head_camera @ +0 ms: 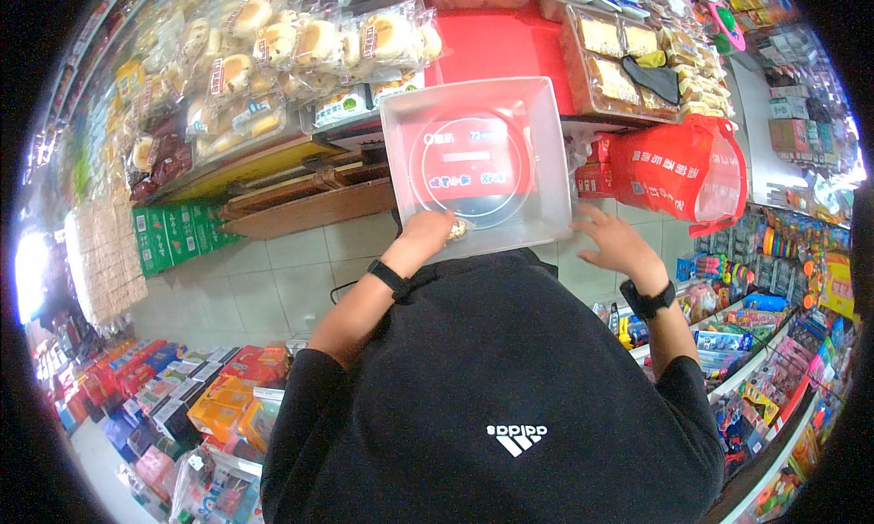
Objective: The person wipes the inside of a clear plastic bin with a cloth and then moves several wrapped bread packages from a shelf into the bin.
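Note:
A translucent white plastic bin (pixel 478 240) is right in front of my body, over the edge of a red-topped display. Its inside shows a ring-shaped ridge, and printed writing shows through its bottom. Over the bin's near left corner, my left hand (pixel 425 232) has its fingers closed on a small wrapped snack (pixel 459 230) just inside the wall. My right hand (pixel 618 245) is beside the near right corner, fingers spread and nothing in them. Whether its fingertips touch the bin's wall is hard to tell.
Bagged bread buns (pixel 317 42) are heaped at the upper left. A tub of packaged sandwich bread (pixel 604 80) carries a dark cloth (pixel 652 77). Right of the bin hangs a red bag (pixel 659 162). Shelves of toys (pixel 744 346) and stacked boxes (pixel 225 404) flank me on the tiled floor (pixel 293 251).

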A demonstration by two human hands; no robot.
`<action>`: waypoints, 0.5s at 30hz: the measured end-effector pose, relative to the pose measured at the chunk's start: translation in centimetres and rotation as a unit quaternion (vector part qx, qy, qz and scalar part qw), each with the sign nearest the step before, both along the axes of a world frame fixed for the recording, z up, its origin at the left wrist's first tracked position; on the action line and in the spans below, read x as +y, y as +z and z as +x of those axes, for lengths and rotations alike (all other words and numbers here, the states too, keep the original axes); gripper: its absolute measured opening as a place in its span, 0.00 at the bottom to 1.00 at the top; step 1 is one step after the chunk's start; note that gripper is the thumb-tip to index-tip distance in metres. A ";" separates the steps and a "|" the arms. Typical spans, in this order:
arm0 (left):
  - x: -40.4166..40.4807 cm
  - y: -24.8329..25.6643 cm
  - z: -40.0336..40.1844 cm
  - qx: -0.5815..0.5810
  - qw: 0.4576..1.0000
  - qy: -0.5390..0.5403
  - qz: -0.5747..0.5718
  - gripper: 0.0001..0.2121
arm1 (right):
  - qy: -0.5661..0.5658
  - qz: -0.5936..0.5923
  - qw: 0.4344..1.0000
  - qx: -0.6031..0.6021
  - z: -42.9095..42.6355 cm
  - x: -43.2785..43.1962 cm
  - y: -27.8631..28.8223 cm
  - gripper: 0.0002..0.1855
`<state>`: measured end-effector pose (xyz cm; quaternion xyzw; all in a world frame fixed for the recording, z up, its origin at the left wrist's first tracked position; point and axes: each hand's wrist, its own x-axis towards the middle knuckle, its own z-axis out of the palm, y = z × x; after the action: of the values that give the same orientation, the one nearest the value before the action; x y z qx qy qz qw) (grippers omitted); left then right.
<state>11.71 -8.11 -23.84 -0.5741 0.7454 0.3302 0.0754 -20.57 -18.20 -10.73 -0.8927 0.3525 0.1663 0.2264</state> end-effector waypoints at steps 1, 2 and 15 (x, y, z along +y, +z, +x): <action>0.2 -0.2 0.0 0.000 1.000 0.002 0.000 0.12 | -0.019 0.021 1.000 -0.002 -1.4 0.6 -0.2 0.23; 0.4 -0.4 0.0 0.008 1.000 0.007 0.014 0.13 | -0.012 0.044 0.997 0.064 -3.3 1.1 -0.5 0.23; 0.5 0.2 -0.4 0.030 0.992 0.083 0.086 0.12 | 0.154 0.133 0.967 -0.154 19.7 -8.1 -2.1 0.28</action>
<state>11.28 -7.62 -23.65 -0.6155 0.6659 0.4150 0.0742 -0.88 -26.31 -12.85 -0.9129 0.1461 0.1047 0.3665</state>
